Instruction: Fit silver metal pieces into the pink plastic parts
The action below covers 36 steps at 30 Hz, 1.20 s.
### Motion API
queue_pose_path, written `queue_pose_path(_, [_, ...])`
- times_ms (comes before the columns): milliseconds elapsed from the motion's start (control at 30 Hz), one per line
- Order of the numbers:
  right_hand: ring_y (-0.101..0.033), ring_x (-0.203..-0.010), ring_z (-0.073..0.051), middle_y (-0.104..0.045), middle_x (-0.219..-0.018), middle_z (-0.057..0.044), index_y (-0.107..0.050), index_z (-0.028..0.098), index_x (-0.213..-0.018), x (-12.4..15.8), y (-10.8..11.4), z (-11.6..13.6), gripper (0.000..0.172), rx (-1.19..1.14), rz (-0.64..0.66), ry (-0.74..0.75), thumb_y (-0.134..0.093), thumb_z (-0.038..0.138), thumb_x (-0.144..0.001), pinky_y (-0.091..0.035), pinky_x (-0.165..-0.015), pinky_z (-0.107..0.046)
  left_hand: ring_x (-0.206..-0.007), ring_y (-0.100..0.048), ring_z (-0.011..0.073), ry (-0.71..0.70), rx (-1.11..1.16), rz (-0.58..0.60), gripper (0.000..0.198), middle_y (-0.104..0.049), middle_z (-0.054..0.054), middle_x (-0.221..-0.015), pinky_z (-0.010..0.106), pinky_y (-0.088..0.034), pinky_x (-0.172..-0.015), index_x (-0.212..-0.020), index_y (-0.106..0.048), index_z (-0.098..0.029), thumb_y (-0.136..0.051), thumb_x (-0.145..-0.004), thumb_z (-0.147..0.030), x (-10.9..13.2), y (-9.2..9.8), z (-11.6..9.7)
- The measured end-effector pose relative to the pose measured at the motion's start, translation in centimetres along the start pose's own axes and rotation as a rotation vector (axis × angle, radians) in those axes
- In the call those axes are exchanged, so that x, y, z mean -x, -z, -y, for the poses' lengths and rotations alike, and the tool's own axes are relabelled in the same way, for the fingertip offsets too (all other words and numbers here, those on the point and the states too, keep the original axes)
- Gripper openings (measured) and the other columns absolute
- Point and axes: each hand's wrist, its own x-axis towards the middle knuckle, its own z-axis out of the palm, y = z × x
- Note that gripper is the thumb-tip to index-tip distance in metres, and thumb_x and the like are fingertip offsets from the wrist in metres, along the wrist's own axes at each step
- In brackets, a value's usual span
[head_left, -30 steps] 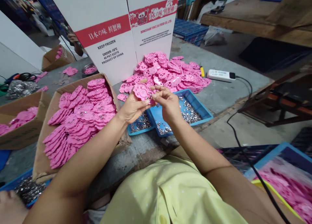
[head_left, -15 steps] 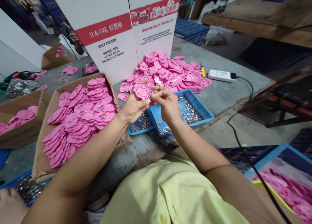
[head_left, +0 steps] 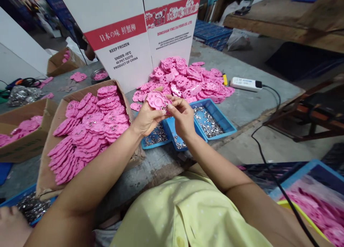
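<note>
Both hands are raised above the workbench (head_left: 242, 107). A pink plastic piece (head_left: 158, 100) is gripped in the left hand (head_left: 146, 119), fingers curled around its lower edge so that its flat face is turned upward. The right hand (head_left: 183, 118) is closed in a pinch at the right edge of that same piece; whether a small metal part is caught between its fingertips cannot be told.

Directly beneath the hands, two blue trays (head_left: 228, 124) of small silvery metal parts (head_left: 208, 121) are set side by side. A loose heap of pink pieces (head_left: 190, 80) is spread behind the trays, and a cardboard box (head_left: 45, 157) of neatly overlapped pink pieces (head_left: 88, 128) is placed to the left. A white power strip (head_left: 245, 83) is laid further right.

For the fitting to be done well, the piece would best be kept level and steady in the left hand, pressure applied squarely by the right fingertips, and the work held over the trays so that anything dropped is caught there.
</note>
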Motion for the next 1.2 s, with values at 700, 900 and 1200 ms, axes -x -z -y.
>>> queue_pose_path(700, [-0.068,-0.110,-0.021,-0.071,-0.110,-0.004,-0.063,0.024,-0.080,0.5,1.1,0.1,0.031,0.031,-0.047,-0.062,-0.081,0.050,-0.082,-0.054,-0.103,-0.041,-0.117,-0.074,0.0340,-0.023,-0.055,-0.103,0.093,-0.075,0.004,-0.114,0.056,-0.067,-0.097,-0.143,-0.047,-0.028,-0.073,-0.057,-0.008,-0.2,0.0,-0.2])
queue_pose_path(900, [-0.070,-0.095,-0.019,-0.072,-0.102,-0.003,-0.063,0.023,-0.077,1.3,1.4,-0.1,0.031,0.008,-0.124,-0.074,-0.084,0.046,-0.077,-0.056,-0.093,-0.039,-0.118,-0.074,0.0400,0.017,-0.068,-0.114,0.062,-0.077,0.012,-0.110,0.057,-0.068,-0.091,-0.120,-0.057,-0.017,-0.072,-0.060,-0.014,-0.2,0.0,0.3])
queue_pose_path(1200, [-0.067,-0.085,-0.023,-0.075,-0.089,-0.005,-0.067,0.022,-0.082,2.6,4.0,-2.7,0.029,0.371,0.097,-0.103,-0.075,0.050,-0.083,-0.051,-0.084,-0.039,-0.107,-0.078,0.0370,-0.022,-0.102,-0.238,0.044,-0.072,0.013,-0.113,0.062,-0.065,-0.092,-0.109,-0.047,-0.025,-0.067,-0.070,-0.016,-0.9,1.1,1.0])
